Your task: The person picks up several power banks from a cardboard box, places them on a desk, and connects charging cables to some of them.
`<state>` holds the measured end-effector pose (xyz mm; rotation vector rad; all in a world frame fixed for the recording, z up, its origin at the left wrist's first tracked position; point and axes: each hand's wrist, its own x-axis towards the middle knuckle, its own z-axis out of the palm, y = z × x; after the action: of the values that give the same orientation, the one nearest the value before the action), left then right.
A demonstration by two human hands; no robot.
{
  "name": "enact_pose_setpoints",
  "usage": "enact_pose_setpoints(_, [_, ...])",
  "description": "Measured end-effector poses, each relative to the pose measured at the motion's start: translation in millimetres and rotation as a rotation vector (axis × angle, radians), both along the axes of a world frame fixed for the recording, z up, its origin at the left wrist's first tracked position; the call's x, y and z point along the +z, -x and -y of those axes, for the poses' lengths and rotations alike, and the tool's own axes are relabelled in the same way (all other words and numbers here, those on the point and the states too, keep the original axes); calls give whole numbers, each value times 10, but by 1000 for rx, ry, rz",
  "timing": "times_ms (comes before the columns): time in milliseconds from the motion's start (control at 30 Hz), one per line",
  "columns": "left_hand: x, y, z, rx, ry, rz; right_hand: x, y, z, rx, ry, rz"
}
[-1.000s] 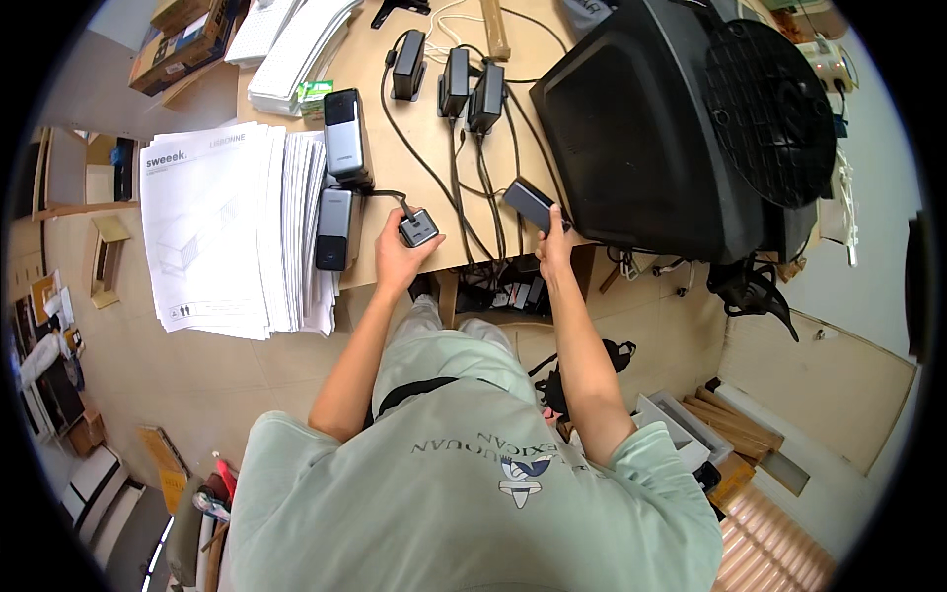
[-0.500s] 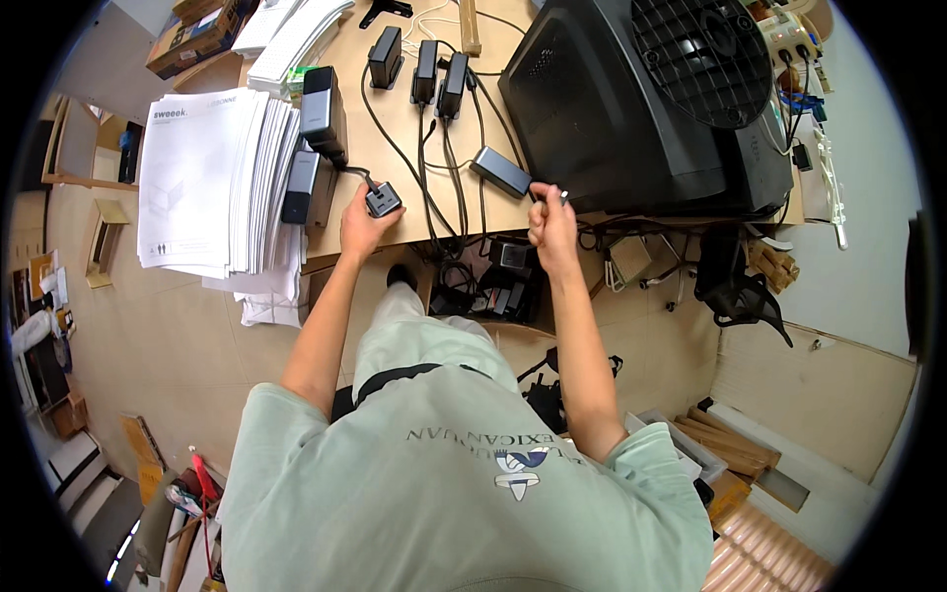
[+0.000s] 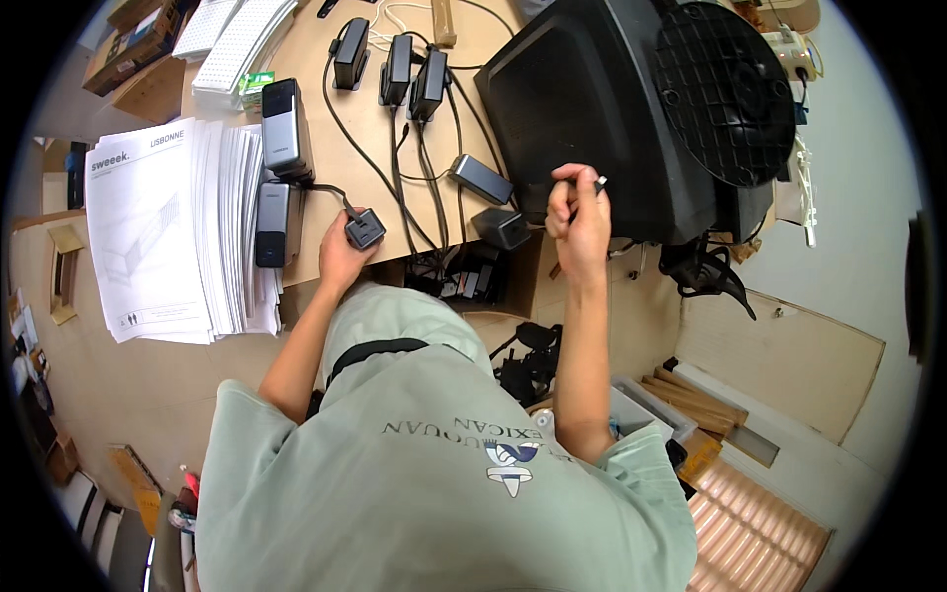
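Observation:
My left hand (image 3: 340,259) is closed round a small dark grey charger block (image 3: 365,231) at the table's front edge. A short black cable (image 3: 333,187) runs into the block from beside two grey-and-black power banks, an upper one (image 3: 282,123) and a lower one (image 3: 273,223). My right hand (image 3: 580,219) is raised in front of the large black machine, pinching a cable plug (image 3: 601,184) with a pale metal tip. Left of that hand lies a slim grey block (image 3: 481,179) with a thin cable at its end. A dark box (image 3: 502,228) shows just below it.
Thick paper stacks (image 3: 148,237) cover the table's left side. Several black adapters (image 3: 397,71) stand at the back with cables trailing forward. The black machine (image 3: 592,109) with a round grille fills the right. A bin (image 3: 513,291) of electronics sits below the edge.
My right hand has moved up and away from the slim grey block, still holding the plug. My left hand stays on the charger block. The whole view has shifted.

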<state>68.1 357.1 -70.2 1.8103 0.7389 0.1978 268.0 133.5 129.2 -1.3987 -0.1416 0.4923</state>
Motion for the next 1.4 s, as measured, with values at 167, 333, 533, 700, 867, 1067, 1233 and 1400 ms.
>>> enact_pose_setpoints(167, [-32, -26, -109, -103, -94, -48, -174, -205, -182, -7, 115, -40])
enact_pose_setpoints(333, [62, -67, -153, -100, -134, -44, -216, -237, -224, -85, 90, -25])
enact_pose_setpoints(533, [20, -97, -241, -45, 263, -129, -324, -129, -48, -102, 131, -79])
enact_pose_setpoints(700, [-6, -197, -260, -38, 665, -20, -207, 49, -202, -462, 706, 559])
enact_pose_setpoints(867, [26, -265, -343, -55, 713, -24, -100, 262, -849, -180, 688, 745])
enact_pose_setpoints(1067, [259, -119, -445, -296, 808, 49, -1366, 344, -1396, 646, 610, -438])
enact_pose_setpoints(1233, [521, 111, -603, -578, 475, -151, -1424, 479, -1677, 551, 259, -685])
enact_pose_setpoints(1400, [642, 89, -604, -749, 302, -328, -1593, 349, -1886, 183, 29, -647])
